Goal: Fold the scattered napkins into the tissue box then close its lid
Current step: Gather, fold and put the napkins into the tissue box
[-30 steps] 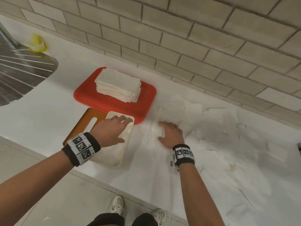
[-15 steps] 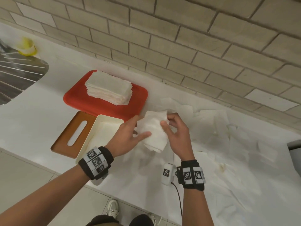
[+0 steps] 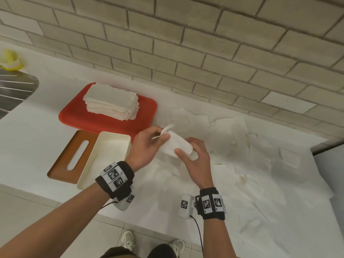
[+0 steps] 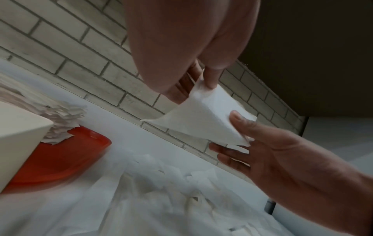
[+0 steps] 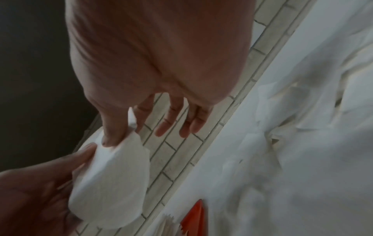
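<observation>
While lifted above the counter, napkin [image 3: 176,147] pinched by left hand [image 3: 147,146], right hand [image 3: 193,159], remaining fingers loose.

white counter [image 3: 37,138] bears red tray [image 3: 74,118], open tissue box [image 3: 87,175], wooden lid [image 3: 61,161], scattered napkins [image 3: 260,164].

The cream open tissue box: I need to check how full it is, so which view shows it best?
The head view: the cream open tissue box shows whole from above, its interior visible. The left wrist view catches only one outer corner; the right wrist view misses it.
</observation>
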Motion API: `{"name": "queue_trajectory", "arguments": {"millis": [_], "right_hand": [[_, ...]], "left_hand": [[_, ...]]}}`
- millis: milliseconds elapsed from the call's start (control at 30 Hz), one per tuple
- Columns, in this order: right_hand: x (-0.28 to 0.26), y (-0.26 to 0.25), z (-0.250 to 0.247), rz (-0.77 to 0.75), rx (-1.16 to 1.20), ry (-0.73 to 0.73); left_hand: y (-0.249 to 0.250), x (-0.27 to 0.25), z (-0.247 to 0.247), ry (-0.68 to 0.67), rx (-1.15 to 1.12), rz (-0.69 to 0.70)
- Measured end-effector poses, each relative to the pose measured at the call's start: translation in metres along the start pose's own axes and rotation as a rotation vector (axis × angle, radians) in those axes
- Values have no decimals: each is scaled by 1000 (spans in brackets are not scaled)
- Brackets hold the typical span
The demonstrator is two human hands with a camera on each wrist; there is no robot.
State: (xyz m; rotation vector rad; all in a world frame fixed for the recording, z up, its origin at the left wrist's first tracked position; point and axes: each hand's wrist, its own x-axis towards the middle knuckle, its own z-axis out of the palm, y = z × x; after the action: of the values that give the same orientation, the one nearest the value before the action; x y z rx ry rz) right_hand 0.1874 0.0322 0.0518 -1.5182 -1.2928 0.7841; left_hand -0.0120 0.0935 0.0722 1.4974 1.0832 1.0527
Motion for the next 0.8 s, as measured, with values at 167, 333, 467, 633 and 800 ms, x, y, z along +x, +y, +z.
{"name": "queue_trajectory", "arguments": {"millis": [167, 333, 467, 633, 800], "right_hand": [[-11, -30, -2, -187, 21, 1], [-25, -76, -18, -181, 151, -145], [-25, -96, -23, -191, 136, -193], [-23, -91, 4, -199, 173, -113], [-19, -109, 34, -235, 159, 62]], "left_hand": [[18, -9, -12, 18, -301, -148], [28, -16, -36, 74, -490, -185], [37, -25, -50, 110, -507, -184], [33, -29, -60, 176, -313, -225], [34, -45, -82, -22, -181, -26]]}}
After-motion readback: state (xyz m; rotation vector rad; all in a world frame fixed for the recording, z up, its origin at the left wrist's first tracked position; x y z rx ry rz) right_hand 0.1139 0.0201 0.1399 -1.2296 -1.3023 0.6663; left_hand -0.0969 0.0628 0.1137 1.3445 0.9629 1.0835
